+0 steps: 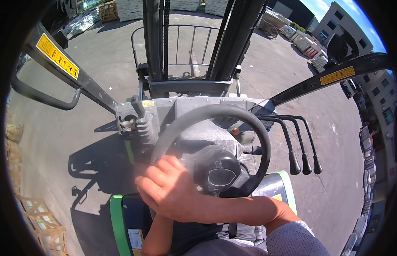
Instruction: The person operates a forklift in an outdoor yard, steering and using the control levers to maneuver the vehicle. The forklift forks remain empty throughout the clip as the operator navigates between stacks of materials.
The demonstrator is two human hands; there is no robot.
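I sit at the controls of a forklift, with its dark steering wheel (pixel 265 149) in front of me. My right forearm crosses over from the right. My right hand (pixel 166 183) is at the wheel's left side, its fingers curled closed around the rim. My left forearm (pixel 158 239) rises from the lower edge and passes under the right wrist. The left hand's fingers are hidden behind the right hand. A black hub (pixel 217 170) fills the wheel's centre.
Three black-knobbed levers (pixel 306 163) stand right of the wheel; a grey hand lever (pixel 137 106) is at the left. Ahead rises the mast (pixel 153 42) before a load guard (pixel 193 26). Wooden crates (pixel 44 230) and stacked slabs (pixel 307 45) line the paved yard (pixel 102 59).
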